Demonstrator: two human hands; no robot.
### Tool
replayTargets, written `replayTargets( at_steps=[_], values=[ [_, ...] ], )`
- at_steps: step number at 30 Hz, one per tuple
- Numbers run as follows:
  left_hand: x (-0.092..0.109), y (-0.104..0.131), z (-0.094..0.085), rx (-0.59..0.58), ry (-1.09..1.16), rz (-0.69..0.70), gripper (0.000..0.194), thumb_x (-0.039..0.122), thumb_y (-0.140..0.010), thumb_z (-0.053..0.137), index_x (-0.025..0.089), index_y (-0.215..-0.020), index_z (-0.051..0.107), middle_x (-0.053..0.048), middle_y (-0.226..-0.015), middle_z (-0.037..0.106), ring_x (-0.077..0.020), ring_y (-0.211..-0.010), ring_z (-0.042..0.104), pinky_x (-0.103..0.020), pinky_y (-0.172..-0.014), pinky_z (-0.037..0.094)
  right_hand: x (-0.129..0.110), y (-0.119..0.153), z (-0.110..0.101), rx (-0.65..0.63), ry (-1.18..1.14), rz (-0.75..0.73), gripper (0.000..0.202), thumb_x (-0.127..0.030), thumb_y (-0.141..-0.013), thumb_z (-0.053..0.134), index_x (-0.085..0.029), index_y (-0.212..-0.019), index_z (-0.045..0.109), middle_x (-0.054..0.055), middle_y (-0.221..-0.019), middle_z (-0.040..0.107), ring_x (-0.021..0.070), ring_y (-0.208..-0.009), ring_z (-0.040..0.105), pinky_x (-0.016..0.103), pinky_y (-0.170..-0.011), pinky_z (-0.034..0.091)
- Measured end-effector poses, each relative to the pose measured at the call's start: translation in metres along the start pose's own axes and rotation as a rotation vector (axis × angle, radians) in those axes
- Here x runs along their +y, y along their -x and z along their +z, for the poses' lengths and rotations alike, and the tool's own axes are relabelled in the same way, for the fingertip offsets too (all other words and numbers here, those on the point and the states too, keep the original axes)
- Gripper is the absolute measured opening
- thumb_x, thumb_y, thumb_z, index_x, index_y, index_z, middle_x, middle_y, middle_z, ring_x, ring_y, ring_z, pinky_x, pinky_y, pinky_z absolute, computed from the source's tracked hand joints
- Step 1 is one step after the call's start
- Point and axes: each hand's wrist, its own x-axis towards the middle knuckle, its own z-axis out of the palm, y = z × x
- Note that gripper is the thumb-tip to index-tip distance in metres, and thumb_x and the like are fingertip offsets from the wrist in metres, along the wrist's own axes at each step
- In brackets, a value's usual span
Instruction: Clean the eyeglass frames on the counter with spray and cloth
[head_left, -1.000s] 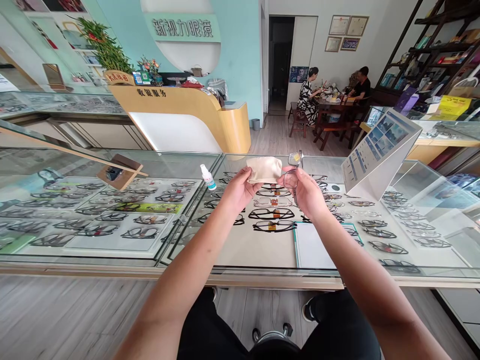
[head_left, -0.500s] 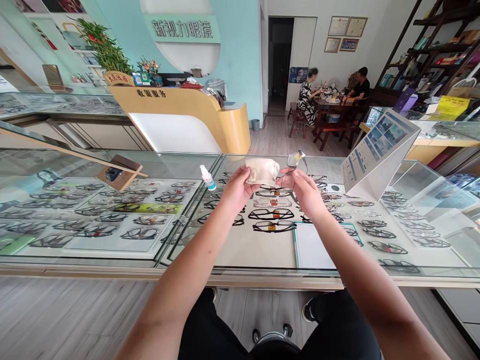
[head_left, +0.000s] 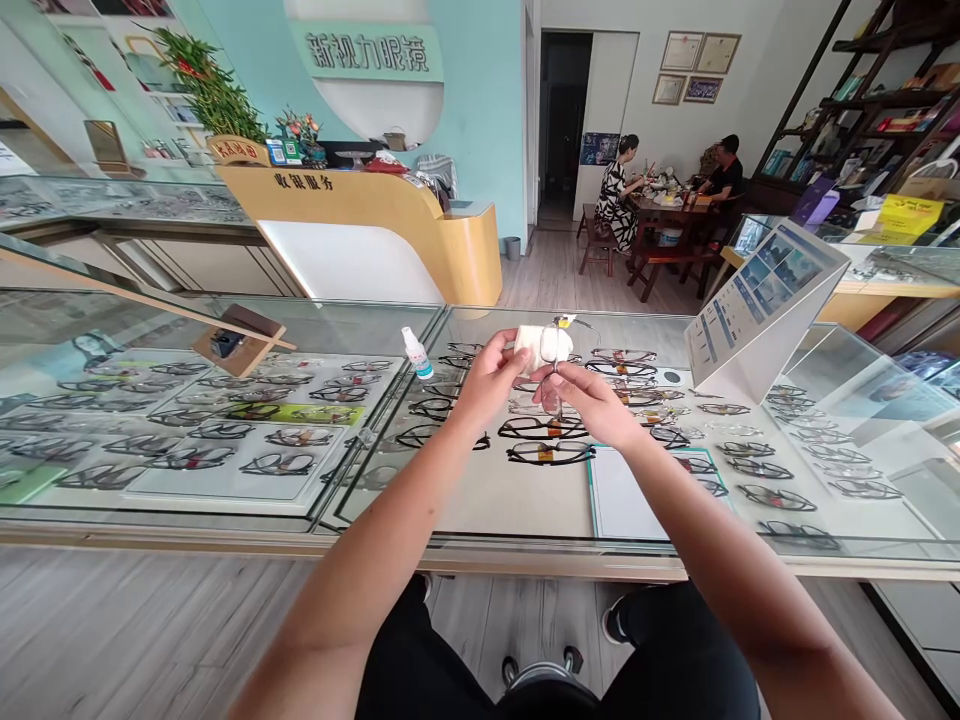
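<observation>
Glass surface (head_left: 465,505) below. My left hand (head_left: 487,385) and right hand (head_left: 600,405) close together above it. Glasses (head_left: 556,346) between them, long axis near upright, one lens over the other; right hand nearer, pinching mid-frame. Pale cloth (head_left: 530,343) gripped in my left, beside the upper lens; contact unclear.

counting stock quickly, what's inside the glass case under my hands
The glass case shows rows of eyeglasses, some tagged orange, and a teal-edged white panel. Your left hand, right hand and cloth hide whatever's behind them.
</observation>
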Motion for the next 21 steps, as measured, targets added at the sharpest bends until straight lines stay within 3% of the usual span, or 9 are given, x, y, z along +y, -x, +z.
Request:
replayTargets(
  at_steps=[7,15,21],
  values=[
    [-0.001,0.001,0.001,0.054,-0.071,0.109,0.061,0.072,-0.092,0.086,0.024,-0.123,0.063,-0.006,-0.102,0.086,-0.023,-0.087,0.081,-0.035,-0.081,0.063,-0.001,0.0,0.001,0.049,-0.003,0.014,0.064,-0.084,-0.103,0.066,-0.022,-0.114,0.078,0.005,-0.096,0.077,0.0187,-0.082,0.065,0.036,-0.084,0.056],
    [0.006,0.005,0.007,0.149,0.08,0.132,0.049,0.059,-0.088,0.095,0.027,-0.113,0.066,-0.001,-0.092,0.081,-0.0218,-0.089,0.079,-0.029,-0.078,0.058,0.001,0.0,0.004,0.134,0.007,0.007,0.067,-0.085,-0.103,0.064,-0.021,-0.116,0.079,0.005,-0.093,0.076,0.0192,-0.082,0.064,0.035,-0.08,0.055],
    [0.009,0.009,0.012,0.079,-0.002,0.17,0.049,0.061,-0.088,0.095,0.025,-0.103,0.065,0.004,-0.077,0.069,-0.0137,-0.069,0.058,-0.026,-0.069,0.047,0.003,0.002,0.005,0.12,0.11,-0.01,0.067,-0.085,-0.106,0.058,-0.021,-0.111,0.078,0.004,-0.092,0.074,0.0197,-0.081,0.064,0.036,-0.084,0.054]
  ],
)
